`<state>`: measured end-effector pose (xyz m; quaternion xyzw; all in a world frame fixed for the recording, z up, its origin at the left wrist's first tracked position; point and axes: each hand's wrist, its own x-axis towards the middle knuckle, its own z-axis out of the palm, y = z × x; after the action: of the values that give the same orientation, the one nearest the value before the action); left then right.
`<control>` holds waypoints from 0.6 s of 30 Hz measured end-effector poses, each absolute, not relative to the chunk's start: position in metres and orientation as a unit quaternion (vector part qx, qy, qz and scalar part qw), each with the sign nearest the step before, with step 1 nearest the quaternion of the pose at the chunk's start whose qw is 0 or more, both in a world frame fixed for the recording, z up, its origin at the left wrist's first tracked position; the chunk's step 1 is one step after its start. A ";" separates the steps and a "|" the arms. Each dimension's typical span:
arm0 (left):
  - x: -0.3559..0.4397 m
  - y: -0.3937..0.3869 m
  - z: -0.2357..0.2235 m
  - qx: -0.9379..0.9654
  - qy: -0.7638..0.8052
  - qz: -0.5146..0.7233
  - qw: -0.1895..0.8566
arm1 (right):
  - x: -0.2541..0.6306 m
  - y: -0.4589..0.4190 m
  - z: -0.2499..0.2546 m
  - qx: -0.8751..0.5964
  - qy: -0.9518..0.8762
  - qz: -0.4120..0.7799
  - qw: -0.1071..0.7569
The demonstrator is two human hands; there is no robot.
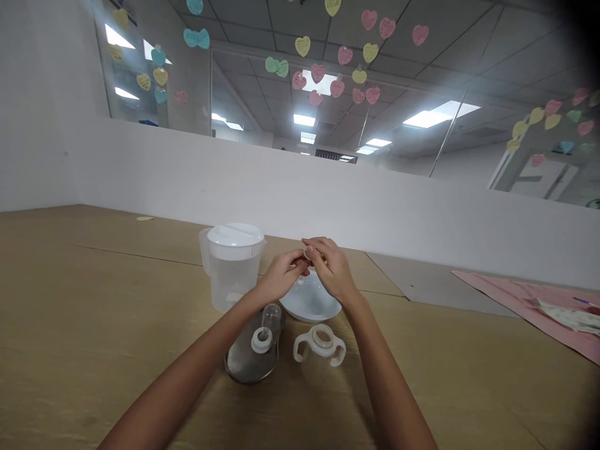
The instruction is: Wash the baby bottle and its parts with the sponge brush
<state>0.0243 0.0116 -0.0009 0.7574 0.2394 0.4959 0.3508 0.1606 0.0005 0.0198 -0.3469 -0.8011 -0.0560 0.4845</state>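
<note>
My left hand (pixel 281 276) and my right hand (pixel 334 269) meet above a white bowl (pixel 310 305), their fingertips pinching a small pale piece (pixel 309 252), probably a bottle teat, mostly hidden by the fingers. Below them, a clear bottle (pixel 272 319) lies tilted on an oval steel tray (pixel 248 361), a white collar (pixel 261 340) at its end. A white two-handled bottle grip (pixel 321 343) rests to the right of the tray. Behind my left wrist stands a clear plastic pitcher (pixel 233 267) with a white lid.
The objects stand on a light wooden table (pixel 117 300). A low white partition (pixel 281 194) runs along its far side. To the right lie a grey board (pixel 431 281) and a pink sheet (pixel 510 300) with a crumpled white cloth (pixel 569 315).
</note>
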 end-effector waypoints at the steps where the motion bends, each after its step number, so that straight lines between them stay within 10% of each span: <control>1: 0.024 0.012 -0.002 0.757 0.243 0.494 0.351 | 0.162 0.000 0.021 -0.355 -0.801 -0.058 0.478; 18: 0.035 0.015 -0.012 0.798 0.222 0.489 0.272 | 0.170 -0.032 0.040 -0.352 -0.746 -0.172 0.538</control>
<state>0.0349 0.0152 -0.0120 0.7984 0.2221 0.4892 0.2719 0.1696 -0.0316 0.0402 -0.3522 -0.7461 -0.1715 0.5384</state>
